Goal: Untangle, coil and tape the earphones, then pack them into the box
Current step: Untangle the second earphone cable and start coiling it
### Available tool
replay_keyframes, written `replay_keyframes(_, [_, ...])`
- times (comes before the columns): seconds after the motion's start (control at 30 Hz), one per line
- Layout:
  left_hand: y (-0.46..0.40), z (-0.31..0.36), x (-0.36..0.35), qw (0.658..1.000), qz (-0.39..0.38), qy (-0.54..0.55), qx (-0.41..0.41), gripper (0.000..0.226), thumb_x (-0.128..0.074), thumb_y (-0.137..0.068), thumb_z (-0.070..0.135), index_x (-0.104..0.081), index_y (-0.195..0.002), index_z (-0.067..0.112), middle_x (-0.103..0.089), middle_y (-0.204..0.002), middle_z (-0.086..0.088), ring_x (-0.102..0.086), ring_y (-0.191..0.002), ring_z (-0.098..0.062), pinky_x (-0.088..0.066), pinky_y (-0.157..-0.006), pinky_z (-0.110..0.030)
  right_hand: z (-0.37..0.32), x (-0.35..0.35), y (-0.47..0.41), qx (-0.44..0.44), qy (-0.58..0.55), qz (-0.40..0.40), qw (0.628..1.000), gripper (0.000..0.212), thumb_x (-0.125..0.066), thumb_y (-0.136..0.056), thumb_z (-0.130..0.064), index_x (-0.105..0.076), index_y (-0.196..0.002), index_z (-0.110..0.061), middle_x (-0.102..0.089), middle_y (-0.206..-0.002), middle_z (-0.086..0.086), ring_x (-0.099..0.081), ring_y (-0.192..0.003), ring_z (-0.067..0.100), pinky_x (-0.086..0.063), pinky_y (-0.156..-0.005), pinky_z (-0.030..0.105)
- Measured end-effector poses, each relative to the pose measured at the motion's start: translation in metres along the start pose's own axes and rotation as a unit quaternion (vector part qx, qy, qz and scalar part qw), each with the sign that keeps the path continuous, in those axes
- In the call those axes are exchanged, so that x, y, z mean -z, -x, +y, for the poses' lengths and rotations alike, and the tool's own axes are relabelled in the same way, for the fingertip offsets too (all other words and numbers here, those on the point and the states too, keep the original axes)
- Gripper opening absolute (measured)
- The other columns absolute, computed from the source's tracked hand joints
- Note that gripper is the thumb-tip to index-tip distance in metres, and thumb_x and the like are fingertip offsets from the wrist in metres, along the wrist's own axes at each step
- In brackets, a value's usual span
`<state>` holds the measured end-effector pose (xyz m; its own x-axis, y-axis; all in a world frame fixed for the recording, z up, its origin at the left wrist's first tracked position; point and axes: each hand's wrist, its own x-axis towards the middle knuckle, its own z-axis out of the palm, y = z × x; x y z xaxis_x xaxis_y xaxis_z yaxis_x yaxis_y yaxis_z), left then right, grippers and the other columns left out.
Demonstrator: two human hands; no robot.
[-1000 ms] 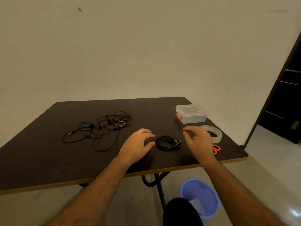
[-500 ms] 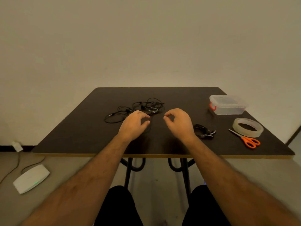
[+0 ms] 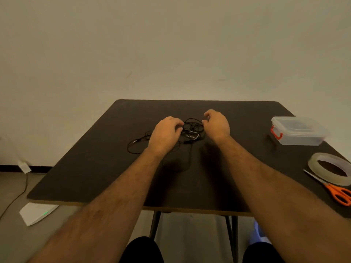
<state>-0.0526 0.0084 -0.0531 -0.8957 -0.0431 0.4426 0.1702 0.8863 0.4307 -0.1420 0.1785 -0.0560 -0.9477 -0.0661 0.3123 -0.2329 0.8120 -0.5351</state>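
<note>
Fingers (image 3: 177,123) of both hands curl over tangled earphones (image 3: 191,130) mid-frame (grip unclear), apparently to start untangling; box (image 3: 298,131) waits at right.

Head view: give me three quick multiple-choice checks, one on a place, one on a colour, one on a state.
1. Where does the tape roll lie?
A. beside the scissors
B. inside the box
C. on the floor

2. What colour are the scissors' handles?
A. blue
B. orange
C. black

3. How is the plastic box?
A. lid off
B. tipped over
C. lid on

Answers: 1 A, it lies at the table's right edge by the scissors; 2 B, the loops are orange; 3 C, the lid sits on the upright box.
</note>
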Motion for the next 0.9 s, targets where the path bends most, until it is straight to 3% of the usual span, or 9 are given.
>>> replay_keyframes(0.1, [-0.033,0.005,-0.019,1.0,-0.012,0.002,0.01,0.025,-0.061,-0.094,0.019,-0.068,-0.119,0.018,-0.066,-0.117,-0.001,-0.062,-0.107,-0.017,-0.051,-0.094,-0.036,0.006,-0.008,-0.025,-0.02,0.019,-0.053,0.998,0.032,-0.062,-0.094,-0.032,-0.061,-0.122,-0.016,-0.066,-0.122,0.005,-0.062,-0.109,0.022,-0.05,-0.089,0.035])
replay_keyframes(0.2, [-0.058,0.001,-0.037,0.997,-0.054,-0.01,0.05,0.03,-0.063,-0.094,0.02,-0.064,-0.123,0.019,-0.067,-0.121,-0.002,-0.062,-0.11,-0.019,-0.051,-0.095,-0.038,0.012,-0.019,-0.04,-0.02,0.033,-0.155,0.987,0.04,-0.068,-0.09,-0.036,-0.061,-0.123,-0.016,-0.065,-0.12,0.002,-0.062,-0.104,0.018,-0.05,-0.09,0.034])
replay_keyframes(0.33, [-0.075,-0.011,-0.049,0.991,-0.093,-0.03,0.094,0.034,-0.064,-0.094,0.021,-0.061,-0.127,0.019,-0.065,-0.124,-0.003,-0.06,-0.113,-0.02,-0.051,-0.097,-0.039,0.019,-0.025,-0.059,-0.027,0.06,-0.18,0.981,0.003,-0.072,-0.086,-0.018,-0.07,-0.088,-0.016,-0.072,-0.097,0.005,-0.066,-0.089,0.018,-0.056,-0.082,0.037])
replay_keyframes(0.4, [-0.079,-0.014,-0.052,0.99,-0.097,-0.03,0.098,0.036,-0.065,-0.093,0.02,-0.059,-0.128,0.019,-0.064,-0.125,-0.003,-0.06,-0.114,-0.02,-0.051,-0.098,-0.039,0.02,-0.022,-0.068,-0.039,0.035,-0.176,0.983,0.006,-0.068,-0.087,-0.011,-0.072,-0.082,-0.013,-0.072,-0.088,0.004,-0.066,-0.081,0.018,-0.058,-0.078,0.036])
replay_keyframes(0.5, [-0.082,-0.016,-0.052,0.99,-0.1,-0.029,0.095,0.042,-0.067,-0.092,0.018,-0.056,-0.132,0.017,-0.063,-0.126,-0.004,-0.06,-0.113,-0.021,-0.05,-0.096,-0.037,0.012,-0.003,-0.079,-0.059,-0.095,-0.147,0.983,0.01,-0.067,-0.086,-0.005,-0.068,-0.079,-0.012,-0.068,-0.073,0.004,-0.063,-0.058,0.016,-0.056,-0.055,0.03])
replay_keyframes(0.57, [-0.082,-0.015,-0.05,0.989,-0.102,-0.026,0.099,0.048,-0.07,-0.09,0.019,-0.052,-0.135,0.017,-0.062,-0.126,-0.005,-0.06,-0.112,-0.022,-0.05,-0.093,-0.036,-0.002,0.021,-0.084,-0.072,-0.235,-0.127,0.961,0.013,-0.065,-0.088,0.001,-0.063,-0.081,-0.009,-0.066,-0.072,0.007,-0.063,-0.055,0.014,-0.056,-0.049,0.028])
replay_keyframes(0.73, [-0.082,0.001,-0.039,0.988,-0.097,0.02,0.121,0.066,-0.072,-0.088,0.024,-0.039,-0.145,0.017,-0.061,-0.128,-0.008,-0.06,-0.114,-0.025,-0.05,-0.097,-0.041,-0.048,0.094,-0.09,0.033,-0.384,-0.089,0.919,0.016,-0.065,-0.085,0.008,-0.061,-0.084,-0.007,-0.064,-0.069,0.006,-0.066,-0.055,0.013,-0.058,-0.055,0.03])
replay_keyframes(0.9, [-0.084,0.024,-0.025,0.985,-0.095,0.07,0.129,0.079,-0.075,-0.085,0.032,-0.033,-0.15,0.018,-0.062,-0.129,-0.008,-0.061,-0.115,-0.026,-0.049,-0.1,-0.044,-0.087,0.148,-0.071,0.1,-0.486,-0.102,0.862,0.013,-0.064,-0.087,0.008,-0.062,-0.089,-0.005,-0.063,-0.07,0.005,-0.065,-0.059,0.014,-0.057,-0.062,0.031])
